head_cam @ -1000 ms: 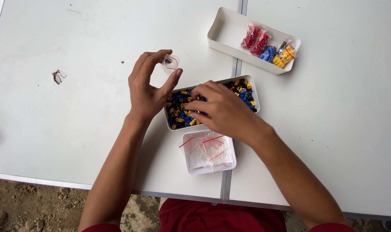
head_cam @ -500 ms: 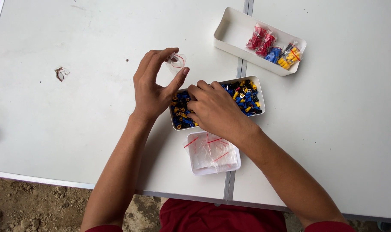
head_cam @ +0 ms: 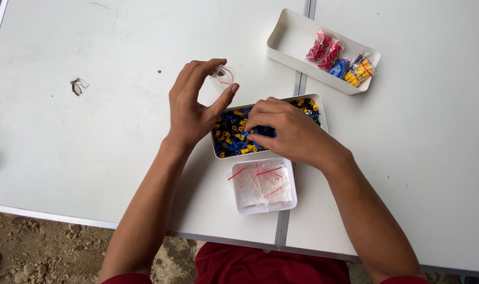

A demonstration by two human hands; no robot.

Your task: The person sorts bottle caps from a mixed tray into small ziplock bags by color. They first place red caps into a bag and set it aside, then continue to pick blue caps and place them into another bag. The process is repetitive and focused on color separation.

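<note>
Head view, reading from the left edge across: a white table [head_cam: 92, 158] fills most of the picture, with a small chipped hole [head_cam: 78, 85] in its surface at about nine o'clock. Further right, the left hand [head_cam: 195, 108] is raised above the tabletop, its thumb and forefinger curved into a wide ring whose tips close on a small clear zip bag [head_cam: 222, 76] with a red seal line; the bag is pinched there at roughly eleven o'clock from the picture's middle, while the other fingers curl loosely behind. Just right of that hand, near the centre, sits a white tray of small blue, yellow and black pieces [head_cam: 319, 105]. The right hand [head_cam: 292, 131] lies over this tray, palm down, fingers bent together with their tips pressed into the pieces at the tray's left half; whether a piece is gripped between them cannot be told, since the fingertips hide it. Directly below, at six o'clock from the centre, a smaller white tray of empty clear bags [head_cam: 239, 202] with red strips touches the first tray's near edge. Farthest right, at about one o'clock, a long white tray [head_cam: 287, 37] lies tilted and well apart from the hands, holding filled bags [head_cam: 339, 60] of red, blue and yellow pieces bunched at its right end.
</note>
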